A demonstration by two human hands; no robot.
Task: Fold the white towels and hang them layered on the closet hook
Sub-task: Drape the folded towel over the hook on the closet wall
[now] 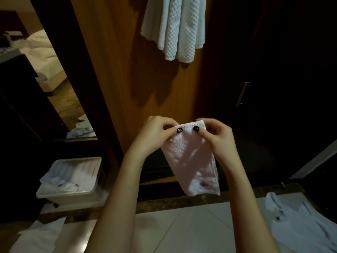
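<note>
— Hands?
— Left hand [155, 133] and right hand [216, 136] both pinch the top edge of a folded towel [191, 161], thumbs in front, fingers curled behind.
— Where's it sit?
— Mid-air, hanging from the pinch, in front of the wooden door [116, 70].
— Others?
— Hung towels [175, 28] up top; more in the bin [73, 179], lower left.

The tiled floor [182, 230] bears a plastic bin [73, 195] and loose white towels [299, 221].
</note>
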